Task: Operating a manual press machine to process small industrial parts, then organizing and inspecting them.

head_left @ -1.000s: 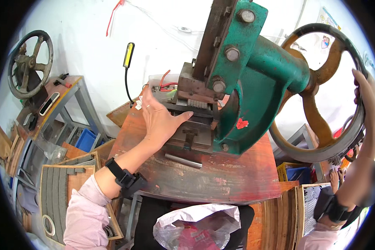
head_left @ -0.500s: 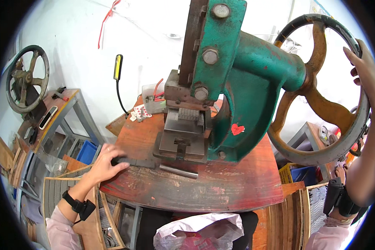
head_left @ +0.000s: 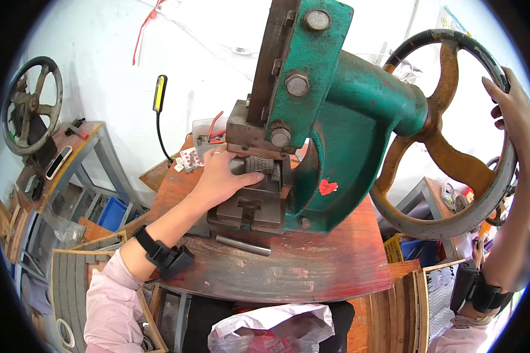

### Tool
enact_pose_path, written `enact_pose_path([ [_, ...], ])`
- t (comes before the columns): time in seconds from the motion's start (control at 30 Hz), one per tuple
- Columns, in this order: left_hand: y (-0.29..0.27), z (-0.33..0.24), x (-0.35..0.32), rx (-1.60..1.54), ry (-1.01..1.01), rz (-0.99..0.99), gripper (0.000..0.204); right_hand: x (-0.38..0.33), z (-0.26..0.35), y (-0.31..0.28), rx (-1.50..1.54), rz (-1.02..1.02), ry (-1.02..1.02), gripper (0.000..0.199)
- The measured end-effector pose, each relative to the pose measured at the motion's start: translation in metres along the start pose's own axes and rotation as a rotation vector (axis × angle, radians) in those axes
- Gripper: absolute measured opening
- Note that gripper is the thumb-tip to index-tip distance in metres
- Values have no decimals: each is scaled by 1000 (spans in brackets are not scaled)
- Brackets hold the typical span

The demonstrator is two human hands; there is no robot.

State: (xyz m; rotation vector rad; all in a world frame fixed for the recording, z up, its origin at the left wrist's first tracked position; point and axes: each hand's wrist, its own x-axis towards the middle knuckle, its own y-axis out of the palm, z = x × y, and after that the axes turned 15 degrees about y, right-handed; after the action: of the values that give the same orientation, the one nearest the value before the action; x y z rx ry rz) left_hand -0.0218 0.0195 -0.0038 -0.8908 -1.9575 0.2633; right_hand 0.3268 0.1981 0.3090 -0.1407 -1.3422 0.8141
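A green hand press (head_left: 356, 132) with a heavy upper ram stands on the worn red-brown table. My left hand (head_left: 218, 179) reaches onto the metal press bed (head_left: 235, 213), under the ram. Its thumb lies along the front of a small grey ridged block (head_left: 258, 164), and the other fingers are behind, partly hidden. At the far right, my right hand (head_left: 516, 112) is wrapped over the rim of the large handwheel (head_left: 466, 157), whose rusty orange spokes join the press. A smooth metal rod (head_left: 243, 245) lies on the table in front of the bed.
Behind the press sits a clear bin (head_left: 201, 130) with red-handled pliers. A yellow-and-black lamp (head_left: 159, 94) rises on a bent stem. Wooden trays of grey strips (head_left: 76, 288) flank the table. A plastic bag (head_left: 271, 329) rests at my lap. Another handwheel (head_left: 32, 106) stands left.
My left hand has moved from the dark pieces at the table's left up and rightward to the block on the press bed. My right hand stays on the handwheel rim. The view has shifted slightly.
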Motion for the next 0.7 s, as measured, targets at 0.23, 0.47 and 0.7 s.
enact_pose_path([
  [0.23,2,-18,-5,254,29,-76,55,-39,14,-5,-197,-607,-224,45],
  [0.47,-30,-68,-102,17,-16,-324,42,-314,49,39,868,603,-42,48],
  [0.7,-41,-126,-194,270,335,-137,43,-472,104,42,1973,1561,1162,35],
])
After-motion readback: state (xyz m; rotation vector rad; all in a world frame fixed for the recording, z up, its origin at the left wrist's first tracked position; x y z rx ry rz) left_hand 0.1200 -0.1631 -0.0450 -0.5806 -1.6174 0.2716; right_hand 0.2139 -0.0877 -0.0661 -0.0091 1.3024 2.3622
